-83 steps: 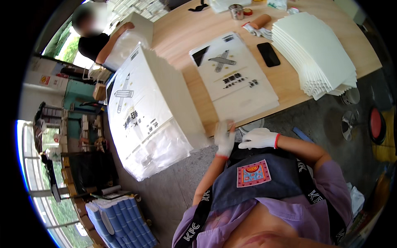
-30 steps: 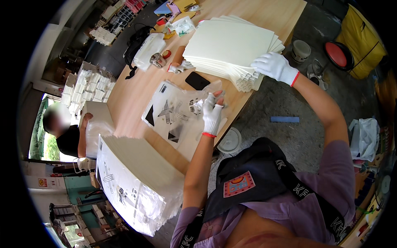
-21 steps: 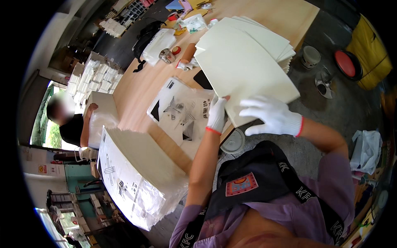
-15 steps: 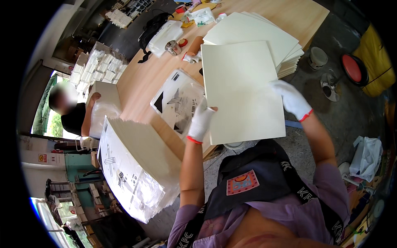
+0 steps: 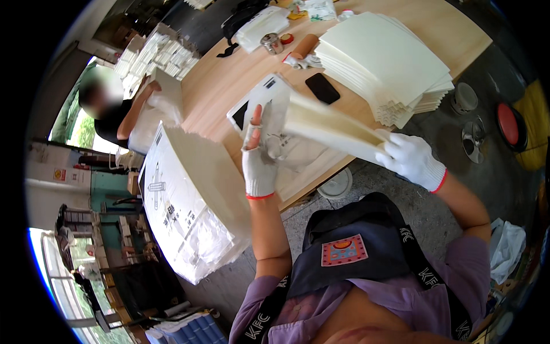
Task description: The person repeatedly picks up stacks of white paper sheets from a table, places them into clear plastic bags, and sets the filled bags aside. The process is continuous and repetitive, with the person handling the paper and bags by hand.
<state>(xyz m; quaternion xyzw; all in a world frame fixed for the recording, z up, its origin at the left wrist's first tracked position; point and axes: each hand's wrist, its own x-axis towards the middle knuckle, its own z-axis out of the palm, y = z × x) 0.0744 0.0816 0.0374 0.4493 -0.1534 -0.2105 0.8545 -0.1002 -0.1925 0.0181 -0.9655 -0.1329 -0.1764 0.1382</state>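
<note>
My right hand (image 5: 413,159), in a white knitted glove with a red cuff, grips the right end of a thin stack of cream-white sheets (image 5: 338,129). The stack is tilted, and its left end is blurred by motion. My left hand (image 5: 259,166) wears a similar glove with bare fingertips showing. Its fingers point up, apart from the sheets, beside a printed clear plastic bag (image 5: 269,86) lying on the table. Whether the hand touches the bag cannot be made out. A tall pile of the same sheets (image 5: 384,54) stands on the table beyond.
A black phone (image 5: 322,88), metal can (image 5: 271,43) and brown roll (image 5: 305,46) lie on the wooden table (image 5: 212,86). At left stands a large bagged stack (image 5: 183,200). Another person (image 5: 114,114) handles a wrapped stack. A white bucket (image 5: 336,183) is below the table edge.
The sheets have gone from nearly facing me to a steep tilt, and my left hand has come off their left edge. The view has shifted, and the phone now shows fully.
</note>
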